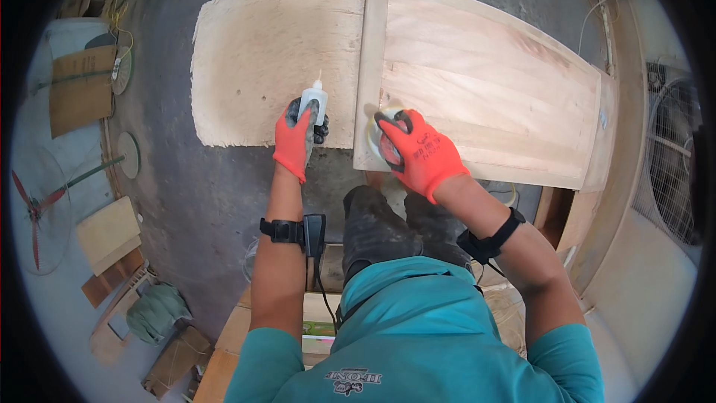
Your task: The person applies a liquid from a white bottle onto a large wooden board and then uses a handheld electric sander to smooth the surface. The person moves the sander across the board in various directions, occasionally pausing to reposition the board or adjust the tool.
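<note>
My left hand, in an orange-red work glove with a dark palm, is closed around a white squeeze bottle. The bottle's thin nozzle points up and away from me, over the rough wooden board. A matching glove covers my right hand, whose fingers grip a round, shiny, translucent ring that looks like a roll of clear tape. This ring is at the near left corner of the pale wooden panel, over its raised frame strip. The fingertips of my right hand are partly hidden.
A green stand fan with red blades is at the far left, near a brown cardboard sheet. To the right stands a large caged fan. Behind me, wooden pieces lie low beside my body.
</note>
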Demonstrator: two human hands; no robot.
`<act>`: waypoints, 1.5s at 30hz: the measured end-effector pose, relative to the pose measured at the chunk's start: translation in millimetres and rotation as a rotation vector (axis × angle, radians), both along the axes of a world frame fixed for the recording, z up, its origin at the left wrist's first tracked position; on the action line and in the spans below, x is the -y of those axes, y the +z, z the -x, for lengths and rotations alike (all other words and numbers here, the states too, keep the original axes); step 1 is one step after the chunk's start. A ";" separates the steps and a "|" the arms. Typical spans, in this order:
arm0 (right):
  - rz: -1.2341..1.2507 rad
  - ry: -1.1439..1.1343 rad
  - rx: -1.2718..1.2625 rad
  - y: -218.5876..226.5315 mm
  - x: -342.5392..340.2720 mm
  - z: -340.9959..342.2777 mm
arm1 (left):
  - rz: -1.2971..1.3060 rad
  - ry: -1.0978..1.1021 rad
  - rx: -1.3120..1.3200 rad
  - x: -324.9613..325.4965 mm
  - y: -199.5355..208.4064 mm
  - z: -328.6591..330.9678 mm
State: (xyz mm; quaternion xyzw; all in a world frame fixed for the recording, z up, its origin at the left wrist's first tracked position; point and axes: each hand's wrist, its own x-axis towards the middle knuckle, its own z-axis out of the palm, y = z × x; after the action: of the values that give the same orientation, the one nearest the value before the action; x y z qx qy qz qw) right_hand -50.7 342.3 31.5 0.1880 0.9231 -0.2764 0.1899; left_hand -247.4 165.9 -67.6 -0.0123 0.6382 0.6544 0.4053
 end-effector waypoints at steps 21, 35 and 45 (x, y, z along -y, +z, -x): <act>-0.112 -0.072 -0.038 -12.2 -15.2 11.6 | -0.028 -0.046 0.086 4.0 -3.6 7.5; -0.140 -0.265 -0.013 3.1 -75.9 85.0 | -0.006 -0.076 0.110 0.6 2.1 11.6; -0.045 0.084 -0.061 -5.6 -13.8 34.1 | 0.013 -0.076 0.121 0.3 2.9 12.4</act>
State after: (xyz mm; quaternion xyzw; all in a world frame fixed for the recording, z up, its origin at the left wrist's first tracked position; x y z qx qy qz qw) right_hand -84.8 356.1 25.9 0.1447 0.9416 -0.2529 0.1688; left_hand -259.8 165.6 -64.7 -0.0302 0.6167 0.6326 0.4676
